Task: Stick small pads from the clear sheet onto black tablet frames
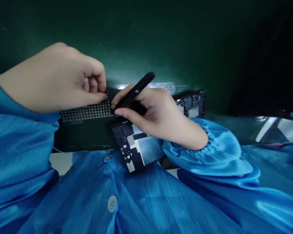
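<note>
My left hand [70, 78] is closed, thumb and forefinger pinched at the right end of a sheet of small grey squares [88, 113]. In my right hand [151, 112], a black pen-like tool [136, 89] is gripped between thumb and fingers, its upper end slanting up and to the right. The tool's tip is hidden near the sheet's right end. Below the right hand lies a phone frame [150, 149], tilted near the table's front edge, with black parts and a blue-grey panel. The hand and sleeve partly cover it.
A second phone frame [195, 107] lies behind my right wrist. A clear strip with raised bumps [168, 86] runs along behind the hands. The dark green table surface [136, 39] stretches away, and a dark shape [271, 65] fills the right side.
</note>
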Motion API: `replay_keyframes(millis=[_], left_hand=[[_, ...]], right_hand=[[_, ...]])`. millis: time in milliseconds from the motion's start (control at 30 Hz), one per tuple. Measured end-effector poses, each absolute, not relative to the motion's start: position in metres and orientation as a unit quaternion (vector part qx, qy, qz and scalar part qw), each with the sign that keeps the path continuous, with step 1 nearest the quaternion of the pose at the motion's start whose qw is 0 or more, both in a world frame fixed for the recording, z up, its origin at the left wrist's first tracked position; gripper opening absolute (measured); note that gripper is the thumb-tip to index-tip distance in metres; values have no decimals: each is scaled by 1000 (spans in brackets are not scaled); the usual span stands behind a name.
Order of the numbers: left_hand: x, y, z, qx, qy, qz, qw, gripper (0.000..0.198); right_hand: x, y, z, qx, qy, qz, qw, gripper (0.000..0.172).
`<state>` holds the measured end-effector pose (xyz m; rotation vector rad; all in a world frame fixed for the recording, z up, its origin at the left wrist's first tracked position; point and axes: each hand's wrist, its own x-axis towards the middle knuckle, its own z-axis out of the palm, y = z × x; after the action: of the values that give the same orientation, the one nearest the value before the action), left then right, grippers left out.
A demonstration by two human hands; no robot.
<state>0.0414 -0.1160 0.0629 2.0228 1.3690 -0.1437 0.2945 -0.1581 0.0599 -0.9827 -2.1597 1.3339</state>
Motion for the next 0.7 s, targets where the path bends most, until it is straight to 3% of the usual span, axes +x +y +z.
replay_keyframes(millis=[267, 367, 500, 600, 700], left_hand=[[43, -114, 63, 783, 523, -63, 330, 47], [38, -112, 62, 786, 520, -37, 332, 41], [39, -122, 65, 795, 504, 17, 336, 74], [59, -150, 68, 795, 523, 59, 302, 80], [90, -187, 68, 814, 518, 52, 256, 81]], right_hand=[[292, -161, 54, -370, -777, 474, 185, 9], [292, -156, 56, -372, -720, 549, 205, 6], [323, -162, 66, -410, -521, 659, 355, 4], [372, -193, 72, -477, -468, 587, 457, 7], [419, -244, 72, -604, -433, 453, 493, 10]])
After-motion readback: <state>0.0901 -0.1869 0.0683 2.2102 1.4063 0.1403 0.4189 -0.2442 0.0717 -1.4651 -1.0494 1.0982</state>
